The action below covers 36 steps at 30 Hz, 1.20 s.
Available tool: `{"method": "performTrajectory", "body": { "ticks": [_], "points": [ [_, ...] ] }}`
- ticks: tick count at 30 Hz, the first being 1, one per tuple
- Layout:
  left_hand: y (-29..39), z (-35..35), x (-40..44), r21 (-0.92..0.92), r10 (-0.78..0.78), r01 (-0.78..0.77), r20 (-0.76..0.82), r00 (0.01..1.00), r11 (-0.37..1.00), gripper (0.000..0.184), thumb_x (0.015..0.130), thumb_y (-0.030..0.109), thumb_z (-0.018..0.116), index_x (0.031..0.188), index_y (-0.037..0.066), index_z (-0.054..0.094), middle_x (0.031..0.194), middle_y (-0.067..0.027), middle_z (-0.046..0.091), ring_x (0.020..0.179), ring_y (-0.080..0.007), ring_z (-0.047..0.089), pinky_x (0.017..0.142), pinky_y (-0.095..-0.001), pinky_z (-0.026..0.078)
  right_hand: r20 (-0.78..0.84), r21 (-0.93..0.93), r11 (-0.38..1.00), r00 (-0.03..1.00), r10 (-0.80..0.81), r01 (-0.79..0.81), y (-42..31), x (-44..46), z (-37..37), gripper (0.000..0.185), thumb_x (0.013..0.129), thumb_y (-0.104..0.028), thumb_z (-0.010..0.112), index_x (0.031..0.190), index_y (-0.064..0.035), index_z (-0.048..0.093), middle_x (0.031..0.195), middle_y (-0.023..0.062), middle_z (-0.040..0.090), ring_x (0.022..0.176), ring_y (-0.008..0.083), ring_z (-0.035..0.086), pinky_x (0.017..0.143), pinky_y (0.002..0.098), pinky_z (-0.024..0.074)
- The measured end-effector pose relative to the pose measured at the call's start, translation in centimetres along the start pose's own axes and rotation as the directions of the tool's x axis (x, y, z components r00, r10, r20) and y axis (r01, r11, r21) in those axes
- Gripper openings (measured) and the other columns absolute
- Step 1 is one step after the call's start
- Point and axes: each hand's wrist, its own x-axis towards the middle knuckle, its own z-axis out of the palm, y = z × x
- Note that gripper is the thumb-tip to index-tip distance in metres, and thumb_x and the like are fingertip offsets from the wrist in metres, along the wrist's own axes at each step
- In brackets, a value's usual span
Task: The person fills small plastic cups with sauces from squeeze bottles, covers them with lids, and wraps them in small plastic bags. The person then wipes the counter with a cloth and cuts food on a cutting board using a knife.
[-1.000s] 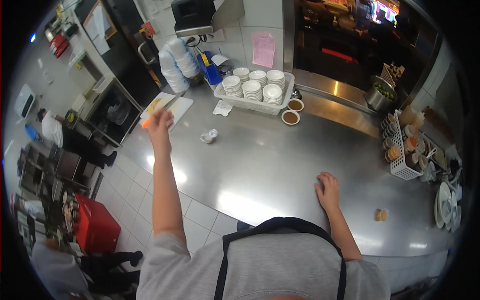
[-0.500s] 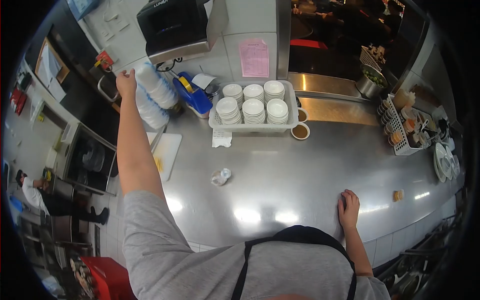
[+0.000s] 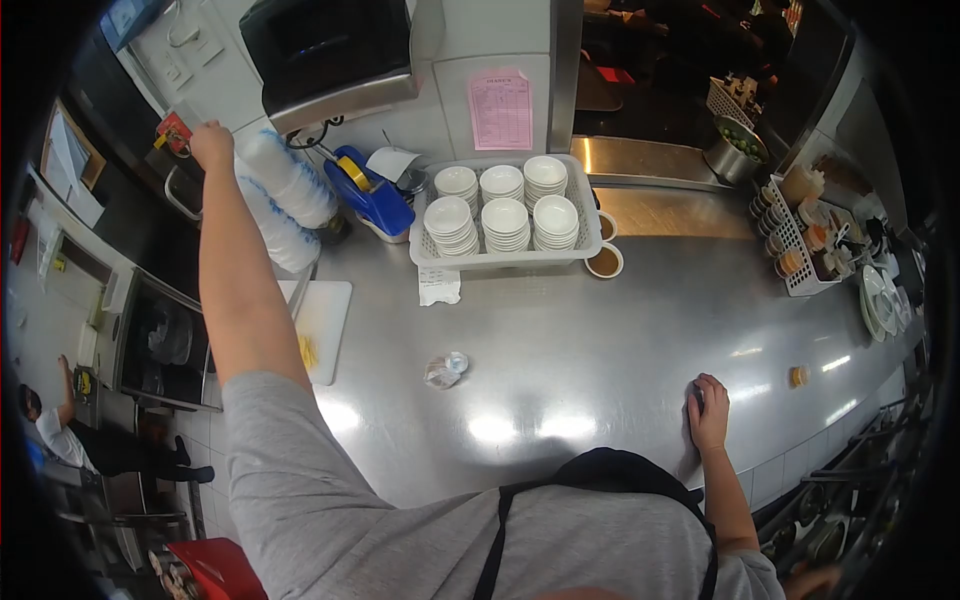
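Resting on the counter [image 3: 560,345], your right hand [image 3: 709,415] has thumb and fingers apart; your left hand [image 3: 212,147], beside stacked cups [image 3: 288,180], looks fully extended; its finger grip cannot be told.

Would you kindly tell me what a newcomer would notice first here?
Probably the stacked white bowls in a basket on the steel counter. Next, perhaps, the left hand, raised beside tall white stacks at left, and the pink sheet on the wall behind the basket.
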Motion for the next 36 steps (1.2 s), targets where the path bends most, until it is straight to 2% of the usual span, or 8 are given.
{"method": "performTrajectory", "body": {
  "ticks": [7,12,20,26,28,30,33,36],
  "points": [
    [-3.0,2.9,-1.6,0.326,0.063,-0.214,0.416,0.907,0.921,0.041,0.084,0.035,0.051,0.096,-0.002,0.064,0.100,-0.0239,0.062,0.097,-0.0395,0.058,0.086,-0.0435,0.044,-0.019,-0.003,1.000,1.000,-0.006,0.006,-0.1,0.0,-0.2,0.028,0.078,-0.010,0.058,0.105,-0.0060,0.052,0.116,0.0105,0.051,0.108,0.0300,0.046,0.094,0.0400,0.0348],
    [1.7,0.6,2.0,-0.223,-0.119,0.166,0.209,0.971,0.961,0.042,0.085,0.035,0.048,0.091,-0.004,0.062,0.079,-0.0198,0.065,0.085,-0.0315,0.064,0.077,-0.0413,0.047,-0.018,0.003,1.000,1.000,-0.004,0.004,0.0,0.1,-0.1,0.028,0.078,-0.010,0.058,0.105,-0.0060,0.053,0.115,0.0103,0.051,0.109,0.0296,0.046,0.094,0.0400,0.0345],
    [6.6,-3.2,-7.9,-0.463,-0.079,-0.219,-0.542,0.837,0.859,0.028,0.081,0.022,0.050,0.074,-0.006,0.053,0.074,-0.0209,0.058,0.072,-0.0383,0.054,0.069,-0.0428,0.041,-0.009,0.005,1.000,1.000,-0.005,0.005,0.2,0.0,0.3,0.029,0.079,-0.011,0.058,0.106,-0.0056,0.052,0.116,0.0113,0.050,0.109,0.0307,0.046,0.094,0.0401,0.0346],
    [3.0,-0.1,-33.4,-0.446,-0.034,0.138,0.232,0.972,0.884,0.024,0.081,0.022,0.060,0.073,0.000,0.056,0.070,-0.0139,0.056,0.065,-0.0271,0.054,0.063,-0.0376,0.043,0.001,-0.010,1.000,1.000,-0.009,0.009,0.1,0.0,0.2,0.029,0.080,-0.010,0.057,0.108,-0.0054,0.051,0.117,0.0114,0.050,0.109,0.0308,0.046,0.094,0.0402,0.0346],
    [0.6,2.4,-38.6,-0.196,-0.101,0.306,0.670,0.735,0.932,0.038,0.075,0.039,0.066,0.085,0.002,0.066,0.075,-0.0143,0.064,0.073,-0.0299,0.061,0.068,-0.0371,0.046,0.001,-0.006,1.000,1.000,-0.012,0.012,0.2,0.0,0.2,0.029,0.080,-0.011,0.057,0.107,-0.0055,0.051,0.117,0.0115,0.050,0.109,0.0308,0.046,0.094,0.0403,0.0346],
    [4.2,-0.2,-40.1,0.101,-0.112,0.048,0.872,0.476,0.994,0.043,0.072,0.042,0.068,0.088,0.003,0.067,0.078,-0.0148,0.065,0.077,-0.0317,0.062,0.070,-0.0376,0.047,0.003,0.006,1.000,1.000,-0.019,0.019,0.2,0.0,0.2,0.028,0.080,-0.011,0.057,0.107,-0.0055,0.051,0.117,0.0115,0.050,0.109,0.0308,0.046,0.094,0.0404,0.0346],
    [2.6,0.9,-43.3,0.102,-0.008,-0.130,0.814,0.581,0.986,0.041,0.071,0.040,0.069,0.086,0.002,0.066,0.076,-0.0158,0.064,0.076,-0.0332,0.062,0.069,-0.0396,0.047,-0.021,0.003,1.000,0.999,-0.025,0.025,0.3,-0.2,0.3,0.028,0.080,-0.011,0.057,0.107,-0.0059,0.051,0.117,0.0111,0.050,0.110,0.0305,0.046,0.095,0.0405,0.0342],
    [0.7,2.1,-42.0,-0.041,-0.077,0.216,0.857,0.510,0.975,0.036,0.070,0.035,0.068,0.081,0.001,0.064,0.075,-0.0184,0.063,0.078,-0.0347,0.062,0.068,-0.0411,0.047,-0.046,0.017,0.999,0.998,-0.037,0.038,0.4,-0.2,0.3,0.028,0.080,-0.011,0.057,0.107,-0.0060,0.051,0.117,0.0110,0.050,0.110,0.0306,0.045,0.095,0.0405,0.0337]
  ]
}}
